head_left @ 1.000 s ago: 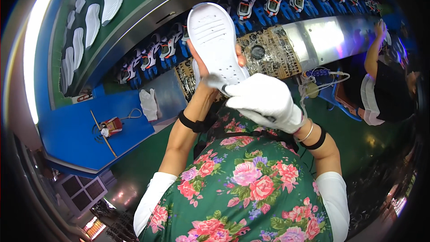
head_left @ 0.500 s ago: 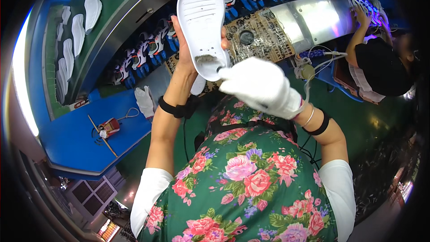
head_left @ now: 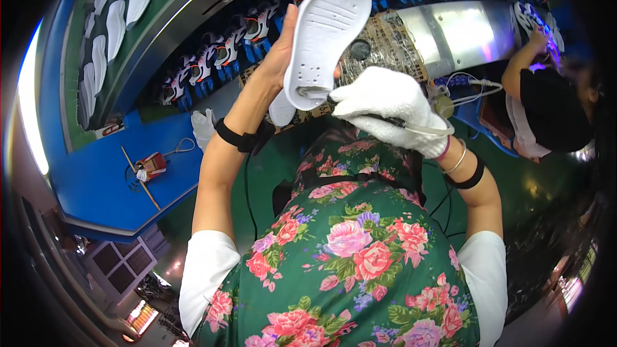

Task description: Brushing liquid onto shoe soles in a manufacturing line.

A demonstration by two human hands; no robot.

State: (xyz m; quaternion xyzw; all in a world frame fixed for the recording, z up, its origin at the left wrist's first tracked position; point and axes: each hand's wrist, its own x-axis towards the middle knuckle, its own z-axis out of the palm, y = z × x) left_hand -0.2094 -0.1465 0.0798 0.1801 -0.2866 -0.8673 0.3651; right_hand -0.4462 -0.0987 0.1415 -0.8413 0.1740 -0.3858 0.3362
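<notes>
My bare left hand grips a white shoe sole by its edges and holds it up, hollow side facing me, heel end lowest. At that heel is my right hand, in a white knit glove. Its fingers are closed around a slim dark-tipped tool, mostly hidden by the glove; the tip is beside the heel rim, and whether it touches cannot be told. Another white sole lies below the held one, on the edge of the work surface.
Shoe uppers stand in a row on blue holders along a curved line. A cardboard-covered ledge bears a dark round lid. White soles lie on a green belt at left. A blue table holds a red box. A co-worker sits at right.
The sole has tilted, its toe end swinging right and its heel shifting slightly left. My right hand has turned a little and stays near the heel.
</notes>
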